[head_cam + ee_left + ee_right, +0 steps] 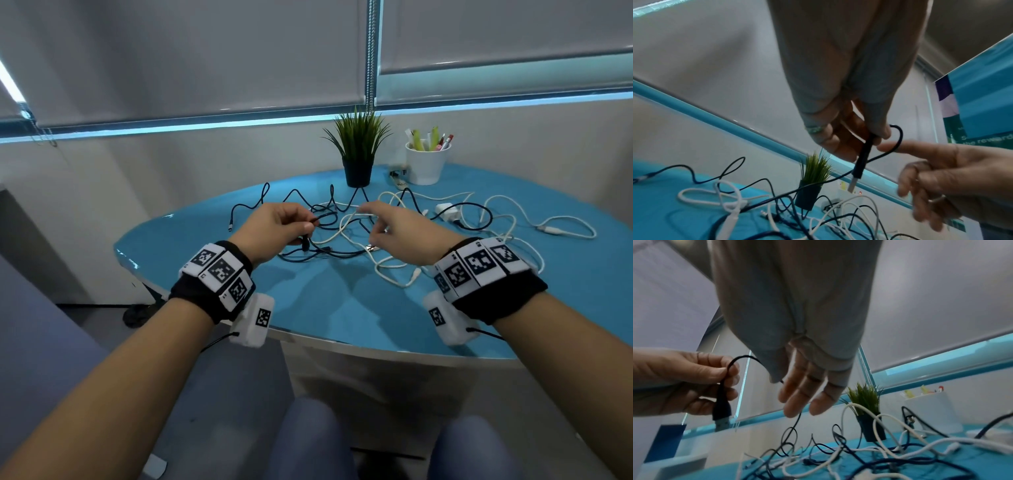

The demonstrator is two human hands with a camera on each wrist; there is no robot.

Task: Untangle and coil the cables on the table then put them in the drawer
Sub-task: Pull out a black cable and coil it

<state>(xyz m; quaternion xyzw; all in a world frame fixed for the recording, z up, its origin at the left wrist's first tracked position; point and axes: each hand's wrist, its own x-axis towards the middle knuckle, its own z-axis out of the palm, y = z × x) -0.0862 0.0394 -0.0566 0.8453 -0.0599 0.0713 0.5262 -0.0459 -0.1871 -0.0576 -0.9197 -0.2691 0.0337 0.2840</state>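
Black cables and white cables (394,270) lie tangled on the blue table (342,315). My left hand (308,228) pinches one black cable (323,219) just behind its USB plug (862,159), which hangs down with the metal tip bare. From the pinch the cable loops over and runs down into the tangle. My right hand (373,222) hovers just right of it with relaxed, extended fingers (803,395) and grips nothing. In the left wrist view its index finger (910,147) touches the cable's loop. I see no drawer.
A potted plant (358,150) and a white cup of pens (426,164) stand at the table's far edge. A white charger block (445,209) lies among the cables on the right. The near table edge runs under my wrists.
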